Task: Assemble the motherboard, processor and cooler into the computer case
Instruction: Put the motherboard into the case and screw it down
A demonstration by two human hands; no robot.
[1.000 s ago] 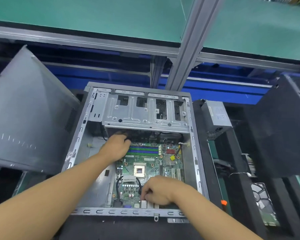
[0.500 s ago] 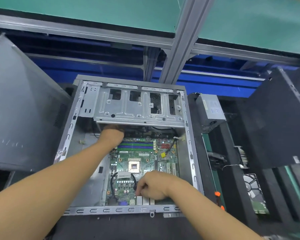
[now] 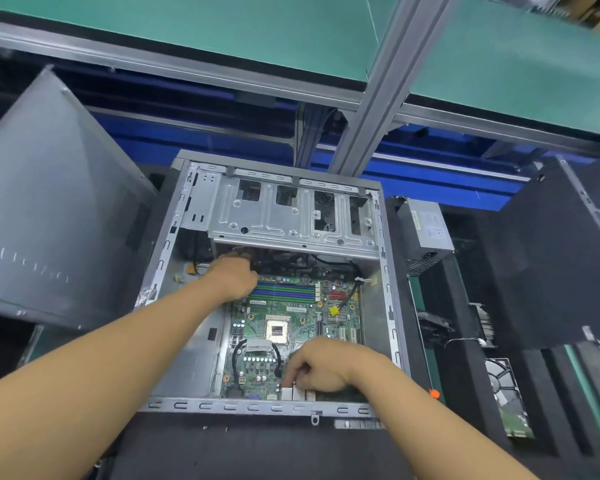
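Observation:
An open grey computer case (image 3: 267, 407) lies on its side in front of me. The green motherboard (image 3: 291, 317) rests flat inside it, with an empty processor socket (image 3: 276, 330) in the middle and blue and green memory slots (image 3: 284, 292) above it. My left hand (image 3: 234, 277) grips the board's far left corner beneath the drive cage (image 3: 291, 216); its fingertips are hidden there. My right hand (image 3: 321, 367) pinches the board's near edge at the silver rear ports (image 3: 291, 393). No processor or cooler is seen in the case.
A grey side panel (image 3: 56, 216) leans at the left. A power supply (image 3: 426, 230) sits to the right of the case, beside a black case (image 3: 551, 258). A hard drive (image 3: 506, 393) lies at the lower right. Aluminium shelf posts (image 3: 371, 95) rise behind.
Both hands stay on the motherboard at the same spots. The left hand's fingers sit slightly deeper under the drive cage. The view has shifted a little.

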